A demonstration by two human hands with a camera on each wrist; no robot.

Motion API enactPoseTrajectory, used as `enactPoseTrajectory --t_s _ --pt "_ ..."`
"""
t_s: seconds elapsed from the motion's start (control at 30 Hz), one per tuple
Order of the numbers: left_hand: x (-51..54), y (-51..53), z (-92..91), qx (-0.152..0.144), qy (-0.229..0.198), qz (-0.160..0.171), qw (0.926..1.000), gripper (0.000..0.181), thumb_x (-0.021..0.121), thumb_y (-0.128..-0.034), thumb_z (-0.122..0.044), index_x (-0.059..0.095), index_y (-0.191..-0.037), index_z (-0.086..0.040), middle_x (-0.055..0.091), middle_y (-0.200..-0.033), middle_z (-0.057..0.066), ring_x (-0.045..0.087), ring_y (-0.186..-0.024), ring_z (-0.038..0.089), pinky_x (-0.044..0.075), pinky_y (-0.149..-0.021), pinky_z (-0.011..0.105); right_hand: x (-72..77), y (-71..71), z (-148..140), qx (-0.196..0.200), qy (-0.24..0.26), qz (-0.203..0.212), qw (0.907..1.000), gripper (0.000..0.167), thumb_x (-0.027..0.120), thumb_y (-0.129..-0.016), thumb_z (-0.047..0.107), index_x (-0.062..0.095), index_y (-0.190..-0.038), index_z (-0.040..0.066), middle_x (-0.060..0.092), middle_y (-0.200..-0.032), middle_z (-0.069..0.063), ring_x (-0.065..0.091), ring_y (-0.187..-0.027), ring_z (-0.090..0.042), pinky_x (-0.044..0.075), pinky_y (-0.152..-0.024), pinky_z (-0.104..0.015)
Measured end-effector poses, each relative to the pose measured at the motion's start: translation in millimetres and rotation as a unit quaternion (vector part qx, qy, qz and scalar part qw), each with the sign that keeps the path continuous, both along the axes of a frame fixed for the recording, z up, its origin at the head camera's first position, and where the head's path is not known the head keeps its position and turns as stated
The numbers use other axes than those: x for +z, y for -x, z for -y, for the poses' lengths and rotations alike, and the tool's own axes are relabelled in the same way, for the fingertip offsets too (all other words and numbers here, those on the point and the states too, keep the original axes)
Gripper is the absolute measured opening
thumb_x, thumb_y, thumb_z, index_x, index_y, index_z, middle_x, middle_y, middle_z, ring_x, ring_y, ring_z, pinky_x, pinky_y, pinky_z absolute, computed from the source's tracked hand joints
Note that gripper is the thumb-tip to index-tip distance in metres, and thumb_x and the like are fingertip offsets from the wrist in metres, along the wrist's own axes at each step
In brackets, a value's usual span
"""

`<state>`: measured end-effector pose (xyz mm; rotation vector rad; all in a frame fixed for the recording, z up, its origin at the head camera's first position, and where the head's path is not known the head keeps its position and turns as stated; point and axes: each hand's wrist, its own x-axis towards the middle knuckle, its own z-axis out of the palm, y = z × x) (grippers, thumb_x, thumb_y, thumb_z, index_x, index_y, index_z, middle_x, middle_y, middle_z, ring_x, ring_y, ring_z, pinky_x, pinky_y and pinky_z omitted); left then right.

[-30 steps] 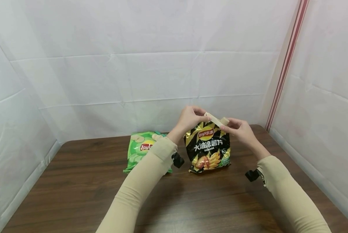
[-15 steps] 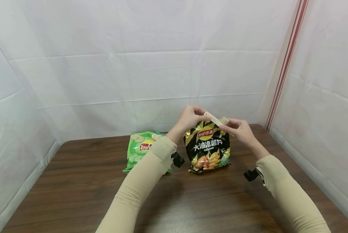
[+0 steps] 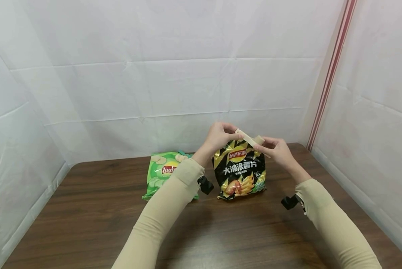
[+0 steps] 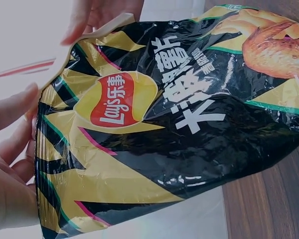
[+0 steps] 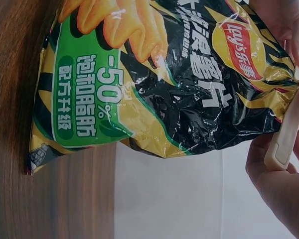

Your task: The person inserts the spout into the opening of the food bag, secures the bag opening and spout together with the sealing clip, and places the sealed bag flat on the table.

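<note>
A black and gold chip bag [image 3: 240,170] stands on the wooden table, its printed front towards me. Along its top edge lies a cream bag clip [image 3: 246,138] with a round knob at its right part. My left hand [image 3: 219,137] pinches the clip's left end at the bag's top, thumb in front and fingers behind. At the other end my right hand [image 3: 279,151] grips the clip between thumb and fingers. In the right wrist view the clip [image 5: 284,137] runs along the bag's corner. Whether the clip is fully fastened cannot be told.
To the left, a green chip bag [image 3: 162,175] lies on the brown table [image 3: 96,209], partly hidden behind the left sleeve. White sheeting [image 3: 187,89] hangs behind the table and at both sides. A red-striped strip [image 3: 332,74] runs down the right corner.
</note>
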<state>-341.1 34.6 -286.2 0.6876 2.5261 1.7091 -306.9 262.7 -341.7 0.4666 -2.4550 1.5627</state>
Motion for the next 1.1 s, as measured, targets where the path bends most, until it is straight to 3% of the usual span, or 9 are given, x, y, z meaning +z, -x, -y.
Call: enactPoseTrajectory --t_s 0.3,0.53,0.77,0.97,1.1 --pt "-1.2 0.5 2.4 -0.02 -0.014 0.016 0.9996 0.015 0.076 -0.0815 -0.018 0.074 -0.09 -0.005 0.071 -0.085 0.007 0.061 -0.085 0.018 0.047 -0.074 0.026 -1.9 0.8 0.5 0.011 0.012 0.0 0.9999 0.044 0.069 -0.088 0.025 0.062 -0.121 -0.003 0.062 -0.073 0.008 0.042 -0.055 -0.009 0.036 -0.047 -0.025" --pt "0.1 0.3 3.4 -0.031 -0.012 0.021 0.9992 0.017 0.076 -0.0814 -0.017 0.074 -0.091 -0.004 0.071 -0.087 0.007 0.061 -0.085 0.017 0.046 -0.072 0.024 -0.9 -1.1 2.5 0.018 0.021 -0.009 0.9996 0.042 0.069 -0.088 0.021 0.062 -0.122 -0.003 0.064 -0.074 0.007 0.042 -0.052 -0.01 0.034 -0.044 -0.028" --pt "-0.4 0.9 4.2 -0.033 -0.025 0.037 0.9985 0.015 0.075 -0.0819 -0.014 0.074 -0.091 -0.003 0.07 -0.087 0.007 0.058 -0.084 0.016 0.042 -0.071 0.025 -0.6 -3.9 5.9 0.03 0.027 -0.025 0.9989 0.038 0.068 -0.089 0.016 0.062 -0.121 -0.004 0.066 -0.082 0.009 0.05 -0.058 -0.011 0.036 -0.046 -0.027" --pt "-3.2 1.2 5.1 -0.034 -0.034 0.024 0.9985 0.014 0.075 -0.0817 -0.015 0.075 -0.09 -0.003 0.071 -0.087 0.007 0.059 -0.083 0.016 0.042 -0.073 0.025 -1.0 -3.4 6.4 0.03 0.023 -0.023 0.999 0.038 0.067 -0.089 0.015 0.061 -0.122 -0.003 0.064 -0.08 0.007 0.048 -0.058 -0.011 0.036 -0.047 -0.026" --pt "-7.3 2.6 9.6 -0.031 -0.035 0.002 0.9989 0.015 0.077 -0.0804 -0.019 0.075 -0.087 -0.005 0.071 -0.083 0.006 0.059 -0.078 0.016 0.044 -0.067 0.025 -1.4 -1.4 6.2 0.029 0.021 -0.022 0.9991 0.037 0.066 -0.09 0.014 0.061 -0.122 -0.003 0.064 -0.079 0.007 0.048 -0.06 -0.01 0.038 -0.051 -0.026"
